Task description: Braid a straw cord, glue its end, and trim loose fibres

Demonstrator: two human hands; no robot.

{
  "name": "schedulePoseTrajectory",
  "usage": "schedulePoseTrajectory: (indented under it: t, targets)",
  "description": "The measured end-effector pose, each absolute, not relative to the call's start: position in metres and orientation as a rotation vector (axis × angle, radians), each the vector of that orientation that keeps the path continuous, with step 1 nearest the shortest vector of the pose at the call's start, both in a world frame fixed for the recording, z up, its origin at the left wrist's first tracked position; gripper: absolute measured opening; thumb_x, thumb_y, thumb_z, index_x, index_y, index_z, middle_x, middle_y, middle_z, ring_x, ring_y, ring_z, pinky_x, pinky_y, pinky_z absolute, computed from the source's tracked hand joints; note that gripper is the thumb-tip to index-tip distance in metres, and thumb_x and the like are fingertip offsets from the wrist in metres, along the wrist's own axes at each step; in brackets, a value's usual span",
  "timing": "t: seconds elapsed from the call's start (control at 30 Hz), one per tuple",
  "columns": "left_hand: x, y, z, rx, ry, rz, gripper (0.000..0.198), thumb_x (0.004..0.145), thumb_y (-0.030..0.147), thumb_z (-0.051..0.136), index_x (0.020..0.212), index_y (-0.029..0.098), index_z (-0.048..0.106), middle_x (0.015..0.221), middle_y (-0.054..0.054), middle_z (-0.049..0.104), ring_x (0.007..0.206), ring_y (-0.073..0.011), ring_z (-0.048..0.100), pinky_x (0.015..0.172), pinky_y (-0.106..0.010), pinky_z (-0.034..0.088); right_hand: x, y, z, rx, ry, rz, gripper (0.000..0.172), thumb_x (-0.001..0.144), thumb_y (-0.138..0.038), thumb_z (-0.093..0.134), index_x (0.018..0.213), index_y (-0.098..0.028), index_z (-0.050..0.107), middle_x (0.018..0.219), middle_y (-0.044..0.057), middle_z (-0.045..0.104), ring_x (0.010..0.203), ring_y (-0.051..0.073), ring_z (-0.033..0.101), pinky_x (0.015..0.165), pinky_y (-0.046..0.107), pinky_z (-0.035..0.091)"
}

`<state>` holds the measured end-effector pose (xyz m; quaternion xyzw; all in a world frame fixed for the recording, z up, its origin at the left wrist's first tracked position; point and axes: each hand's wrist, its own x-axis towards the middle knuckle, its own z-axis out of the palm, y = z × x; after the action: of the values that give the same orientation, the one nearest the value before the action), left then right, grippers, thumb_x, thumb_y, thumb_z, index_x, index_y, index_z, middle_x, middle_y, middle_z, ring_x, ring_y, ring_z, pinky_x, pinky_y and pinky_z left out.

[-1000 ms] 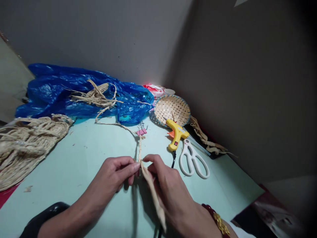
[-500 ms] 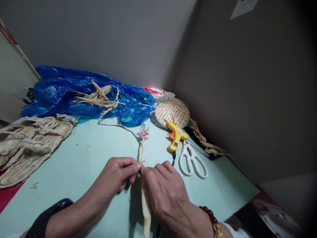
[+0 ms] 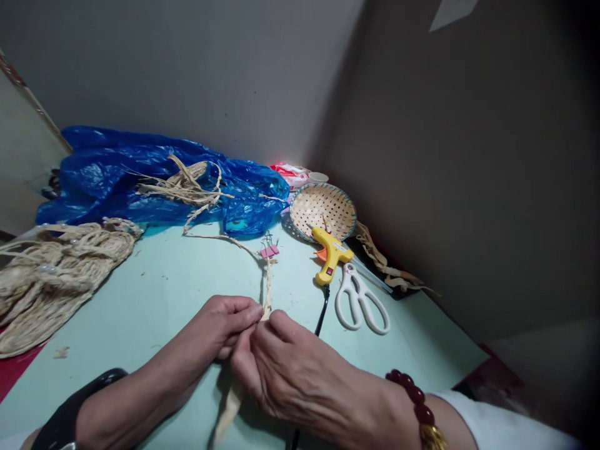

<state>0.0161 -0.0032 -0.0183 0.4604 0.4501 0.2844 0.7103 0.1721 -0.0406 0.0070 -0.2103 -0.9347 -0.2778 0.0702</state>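
My left hand (image 3: 229, 322) pinches the twisted plant-fibre cord (image 3: 268, 287), fingers closed, on the near side of the pink binder clip (image 3: 270, 251) above the worktop (image 3: 173, 300); my right hand (image 3: 290, 365), fingers curled in, grips its flat strip (image 3: 229, 406).

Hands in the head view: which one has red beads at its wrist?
The right hand: a red beaded bracelet with gold sits at its wrist, while a black band sits behind the left hand.

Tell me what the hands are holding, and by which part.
The strand, between the clip and its loose length: left hand pinching it, right hand around it just below, exact grip hidden.
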Motion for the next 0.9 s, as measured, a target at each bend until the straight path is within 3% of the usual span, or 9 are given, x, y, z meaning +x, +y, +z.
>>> schedulePoseTrajectory:
  t: [0.07, 0.17, 0.3, 0.43, 0.5, 0.6, 0.7, 0.77, 0.9]
  targets:
    - [0.017, -0.004, -0.020, 1.013, 1.001, 0.649, 0.021, 0.075, 0.031, 0.065, 0.063, 0.016, 0.056, 0.059, 0.003, 0.051, 0.056, -0.0108, 0.046, 0.055, -0.021, 0.038, 0.169, -0.038, 0.004, -0.593, -2.877, -0.831, 0.027, 0.080, -0.006, 0.044, 0.102, -0.010, 0.059, 0.075, 0.007, 0.058, 0.066, 0.022, 0.047, 0.072, 0.038, 0.039]
    - [0.017, -0.003, -0.020, 1.013, 1.012, 0.673, 0.016, 0.069, 0.023, 0.066, 0.058, 0.016, 0.057, 0.057, 0.004, 0.050, 0.057, -0.0105, 0.048, 0.055, -0.020, 0.038, 0.167, -0.036, 0.003, -0.593, -2.938, -0.818, 0.028, 0.075, -0.009, 0.050, 0.101, -0.014, 0.058, 0.075, 0.005, 0.055, 0.069, 0.023, 0.046, 0.078, 0.039, 0.039]
    - [0.021, -0.003, -0.017, 0.993, 1.018, 0.685, 0.018, 0.071, 0.028, 0.067, 0.061, 0.016, 0.059, 0.059, 0.003, 0.053, 0.057, -0.0110, 0.049, 0.054, -0.020, 0.039, 0.169, -0.036, 0.007, -0.609, -2.874, -0.763, 0.028, 0.074, -0.005, 0.047, 0.100, -0.013, 0.056, 0.068, 0.004, 0.052, 0.063, 0.022, 0.042, 0.068, 0.038, 0.036]
    - [0.026, -0.008, -0.010, 0.953, 1.056, 0.718, 0.025, 0.076, 0.037, 0.065, 0.064, 0.017, 0.055, 0.055, 0.006, 0.044, 0.051, -0.0082, 0.041, 0.049, -0.017, 0.034, 0.178, -0.038, -0.002, -0.755, -2.611, -0.598, 0.022, 0.087, -0.002, 0.037, 0.096, -0.010, 0.055, 0.069, 0.005, 0.056, 0.064, 0.020, 0.045, 0.062, 0.035, 0.033]
    - [0.028, -0.012, -0.006, 0.943, 1.097, 0.730, 0.029, 0.077, 0.040, 0.065, 0.064, 0.019, 0.052, 0.053, 0.009, 0.034, 0.046, -0.0061, 0.028, 0.043, -0.014, 0.023, 0.185, -0.040, -0.008, -0.938, -2.471, -0.351, 0.024, 0.091, -0.002, 0.030, 0.094, -0.012, 0.051, 0.072, 0.005, 0.057, 0.063, 0.018, 0.045, 0.063, 0.035, 0.035]
    - [0.029, -0.014, -0.002, 0.954, 1.127, 0.727, 0.032, 0.076, 0.045, 0.067, 0.066, 0.019, 0.050, 0.055, 0.010, 0.032, 0.046, -0.0060, 0.019, 0.040, -0.015, 0.013, 0.194, -0.042, -0.006, -1.270, -2.265, 0.238, 0.017, 0.095, -0.009, 0.032, 0.096, -0.015, 0.048, 0.076, 0.004, 0.061, 0.064, 0.017, 0.049, 0.063, 0.031, 0.037]
    - [0.029, -0.013, -0.004, 0.997, 1.130, 0.719, 0.037, 0.076, 0.050, 0.066, 0.064, 0.020, 0.050, 0.051, 0.011, 0.027, 0.045, -0.0063, 0.013, 0.039, -0.017, 0.010, 0.198, -0.039, 0.008, -1.401, -2.061, 0.824, 0.013, 0.097, -0.025, 0.042, 0.104, -0.018, 0.050, 0.081, 0.003, 0.066, 0.074, 0.017, 0.057, 0.066, 0.028, 0.041]
    - [0.028, -0.012, -0.006, 1.038, 1.142, 0.724, 0.039, 0.077, 0.053, 0.064, 0.061, 0.020, 0.049, 0.048, 0.012, 0.023, 0.044, -0.0067, 0.011, 0.039, -0.018, 0.008, 0.197, -0.034, 0.015, -1.360, -1.979, 1.100, 0.015, 0.097, -0.031, 0.045, 0.100, -0.020, 0.054, 0.081, 0.002, 0.068, 0.075, 0.015, 0.059, 0.068, 0.026, 0.041]
    - [0.023, -0.012, -0.013, 1.144, 1.171, 0.763, 0.038, 0.081, 0.051, 0.062, 0.062, 0.020, 0.051, 0.049, 0.011, 0.025, 0.047, -0.0082, 0.016, 0.041, -0.018, 0.012, 0.191, -0.020, 0.011, -1.271, -1.807, 1.299, 0.021, 0.093, -0.036, 0.053, 0.084, -0.017, 0.057, 0.071, 0.000, 0.065, 0.066, 0.012, 0.055, 0.059, 0.022, 0.038]
